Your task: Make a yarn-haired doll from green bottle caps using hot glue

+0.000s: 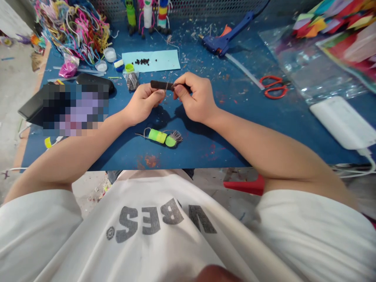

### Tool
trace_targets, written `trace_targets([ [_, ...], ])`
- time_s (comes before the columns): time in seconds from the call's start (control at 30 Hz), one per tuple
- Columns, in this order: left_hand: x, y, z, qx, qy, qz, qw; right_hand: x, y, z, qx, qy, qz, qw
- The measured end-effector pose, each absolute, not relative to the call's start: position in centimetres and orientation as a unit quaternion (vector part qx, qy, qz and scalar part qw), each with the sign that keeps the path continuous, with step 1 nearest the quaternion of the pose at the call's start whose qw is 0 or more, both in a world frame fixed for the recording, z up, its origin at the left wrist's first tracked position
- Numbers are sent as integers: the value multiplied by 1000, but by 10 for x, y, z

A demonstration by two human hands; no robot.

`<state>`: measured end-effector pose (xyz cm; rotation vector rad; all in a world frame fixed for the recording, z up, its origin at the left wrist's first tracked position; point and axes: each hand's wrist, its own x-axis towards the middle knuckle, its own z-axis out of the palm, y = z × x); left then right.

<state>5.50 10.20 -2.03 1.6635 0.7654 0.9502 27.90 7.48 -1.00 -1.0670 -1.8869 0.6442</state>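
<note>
Above the middle of the table, my left hand [142, 103] and my right hand [198, 98] hold a short dark brown stick [161, 84] between them, lying nearly level. A thin pale strand appears to pass around the stick between my hands. My left fingers and thumb pinch below its left part; my right thumb and fingers close around its right end. Nearer to me, a small green-and-yellow doll figure [158, 136] with stringy grey hair lies on its side, touched by neither hand.
Behind my hands, a light blue card [167, 60] carries small black beads. A blue glue gun [219, 42] and red-handled scissors [274, 87] lie to the right, with a white power bank [343, 121] nearer. Tangled yarn [79, 35] fills the back left; several upright figures [147, 17] stand behind.
</note>
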Motion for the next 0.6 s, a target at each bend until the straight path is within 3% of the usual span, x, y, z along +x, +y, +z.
trace_targets([
  [0.1, 54, 101, -18, 706, 328, 407, 477, 277, 82, -18, -422, -731, 268, 465],
  [0.27, 52, 98, -14, 726, 329, 436, 418, 313, 146, -45, -440, -574, 252, 643],
  [0.33, 51, 98, -14, 725, 337, 431, 418, 332, 165, -52, -447, -626, 207, 604],
  [0.47, 50, 96, -14, 732, 333, 429, 411, 349, 166, -54, -441, -791, 64, 420],
  [0.6, 51, 93, -12, 769, 322, 407, 374, 336, 134, -34, -421, -825, 74, 370],
])
